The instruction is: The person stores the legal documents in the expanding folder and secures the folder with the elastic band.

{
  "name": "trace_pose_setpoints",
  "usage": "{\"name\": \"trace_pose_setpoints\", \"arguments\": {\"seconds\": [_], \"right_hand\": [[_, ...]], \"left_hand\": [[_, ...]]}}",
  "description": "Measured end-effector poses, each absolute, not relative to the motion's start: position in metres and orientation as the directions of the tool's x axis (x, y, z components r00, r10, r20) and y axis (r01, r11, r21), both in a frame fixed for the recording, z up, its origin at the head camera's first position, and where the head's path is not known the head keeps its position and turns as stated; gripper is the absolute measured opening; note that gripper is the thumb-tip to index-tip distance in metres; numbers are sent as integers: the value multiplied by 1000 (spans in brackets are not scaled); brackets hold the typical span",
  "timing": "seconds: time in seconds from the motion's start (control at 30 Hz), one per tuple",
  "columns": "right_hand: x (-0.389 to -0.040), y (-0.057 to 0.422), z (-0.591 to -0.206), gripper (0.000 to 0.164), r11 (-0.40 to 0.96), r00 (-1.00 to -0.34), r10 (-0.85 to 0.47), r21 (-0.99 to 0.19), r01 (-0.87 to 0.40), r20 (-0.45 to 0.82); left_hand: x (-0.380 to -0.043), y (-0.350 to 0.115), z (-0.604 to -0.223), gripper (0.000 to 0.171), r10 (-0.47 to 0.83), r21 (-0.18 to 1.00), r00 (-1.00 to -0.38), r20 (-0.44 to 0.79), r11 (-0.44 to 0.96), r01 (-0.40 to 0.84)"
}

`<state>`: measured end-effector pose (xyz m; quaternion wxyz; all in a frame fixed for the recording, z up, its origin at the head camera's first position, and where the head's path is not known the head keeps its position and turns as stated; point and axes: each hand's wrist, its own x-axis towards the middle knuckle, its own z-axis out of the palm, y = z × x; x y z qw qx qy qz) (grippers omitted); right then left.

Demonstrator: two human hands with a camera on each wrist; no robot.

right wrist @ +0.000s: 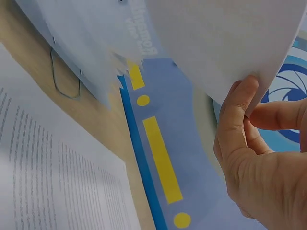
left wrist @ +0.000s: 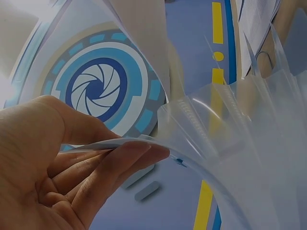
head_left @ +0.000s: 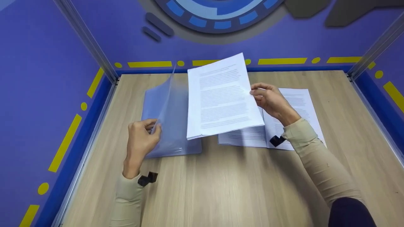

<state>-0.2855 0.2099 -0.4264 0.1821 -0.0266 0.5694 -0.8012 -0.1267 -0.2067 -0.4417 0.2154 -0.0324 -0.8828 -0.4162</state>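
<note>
My right hand (head_left: pixel 270 101) pinches the right edge of a thin stack of printed paper (head_left: pixel 221 97), raised and tilted above the table; in the right wrist view, thumb and fingers meet at the edge of the paper (right wrist: pixel 230 43). On the left lies a translucent bluish plastic folder (head_left: pixel 178 132), opened. Its raised clear leaf is pinched between thumb and fingers of my left hand (head_left: pixel 142 135). In the left wrist view, several clear sleeves (left wrist: pixel 259 158) fan out beyond the fingertips. The lifted stack hangs beside the folder's right side, partly over it.
More printed pages (head_left: pixel 298 101) lie spread on the wooden table (head_left: pixel 202 189) under my right forearm, partly covered by the raised stack. A thin cord loop (right wrist: pixel 53 79) shows at the folder's edge. Blue-purple panels (head_left: pixel 79 47) with yellow marks enclose the table's back and sides.
</note>
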Motion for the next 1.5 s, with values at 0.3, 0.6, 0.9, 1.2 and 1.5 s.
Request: {"name": "trace_pose_setpoints", "arguments": {"seconds": [0.3,0.6,0.9,1.2,1.5], "right_hand": [[-294,189,-425,10,-246,-927,-331,-933,264,-175],[-301,164,-429,10,-183,-926,-336,-953,243,-172],[-305,145,-432,12,-137,-921,-334,-956,261,-203],[-310,131,-432,14,-85,-918,-323,-959,270,-230],[-316,121,-428,15,-73,-919,-317,-960,271,-235]], "left_hand": [[-128,-207,-442,19,-119,719,-902,415,650,246],[-128,-206,-443,17,-110,709,-900,421,658,252],[-130,-206,-444,17,-105,703,-892,440,658,270],[-128,-205,-443,17,-111,707,-894,433,657,261],[-128,-205,-444,17,-113,701,-892,437,665,259]]}}
